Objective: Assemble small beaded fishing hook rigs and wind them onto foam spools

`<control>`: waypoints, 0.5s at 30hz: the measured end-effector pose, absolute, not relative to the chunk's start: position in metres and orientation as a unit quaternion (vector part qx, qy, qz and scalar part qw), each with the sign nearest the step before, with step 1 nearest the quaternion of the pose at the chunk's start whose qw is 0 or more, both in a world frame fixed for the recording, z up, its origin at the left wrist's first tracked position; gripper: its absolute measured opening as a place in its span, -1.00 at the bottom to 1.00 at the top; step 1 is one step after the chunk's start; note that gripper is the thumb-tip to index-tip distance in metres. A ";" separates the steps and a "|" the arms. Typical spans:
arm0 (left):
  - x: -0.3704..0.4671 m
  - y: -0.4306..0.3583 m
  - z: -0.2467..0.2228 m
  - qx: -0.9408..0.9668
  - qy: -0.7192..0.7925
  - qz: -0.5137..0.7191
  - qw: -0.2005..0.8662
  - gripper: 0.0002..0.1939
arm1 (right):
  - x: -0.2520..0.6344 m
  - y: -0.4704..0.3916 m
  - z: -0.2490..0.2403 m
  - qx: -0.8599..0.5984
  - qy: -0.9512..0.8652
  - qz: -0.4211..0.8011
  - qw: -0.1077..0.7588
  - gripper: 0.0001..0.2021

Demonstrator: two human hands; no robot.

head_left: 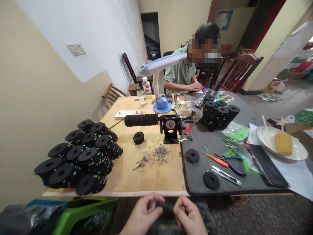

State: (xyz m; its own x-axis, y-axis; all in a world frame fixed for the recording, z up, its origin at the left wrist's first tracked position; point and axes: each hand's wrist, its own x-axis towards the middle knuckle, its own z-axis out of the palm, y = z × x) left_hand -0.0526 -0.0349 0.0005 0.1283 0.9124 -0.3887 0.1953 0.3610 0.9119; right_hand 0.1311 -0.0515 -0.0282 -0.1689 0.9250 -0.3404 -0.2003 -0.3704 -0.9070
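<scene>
My left hand (pixel 146 211) is in front of the table's near edge, its fingers curved and the thumb tip apart from the index finger. I see nothing between them. Just to its right, my right hand (pixel 187 213) is closed in a pinch; whatever it may hold is too small or hidden to make out. Beyond the hands on the wood lies a pile of small metallic and coloured beads (pixel 161 151). Behind it stands a black winding device (pixel 171 125) with a ribbed foam roll (pixel 141 120) on its shaft. Black foam spools (pixel 211 180) lie on the grey mat (pixel 195 178).
Stacks of black foam spools (pixel 88 153) fill the table's left side. Scissors (pixel 226 176), an orange-handled tool (pixel 216 160), a phone (pixel 267 164) and a plate (pixel 299 153) lie right. A blue lamp (pixel 162 105) stands behind; a co-worker (pixel 179 76) sits opposite.
</scene>
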 end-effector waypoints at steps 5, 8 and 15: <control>-0.039 -0.032 0.005 0.488 0.561 0.304 0.596 -0.70 | 0.125 -0.051 -0.030 -0.488 -0.360 0.692 0.392 -0.56; -0.037 -0.029 0.011 0.500 0.575 0.302 0.573 -0.68 | 0.126 -0.050 -0.027 -0.497 -0.376 0.693 0.362 -0.58; -0.039 -0.030 0.019 0.564 0.572 0.283 0.524 -0.79 | 0.141 -0.042 -0.004 -0.507 -0.567 0.555 0.336 -0.55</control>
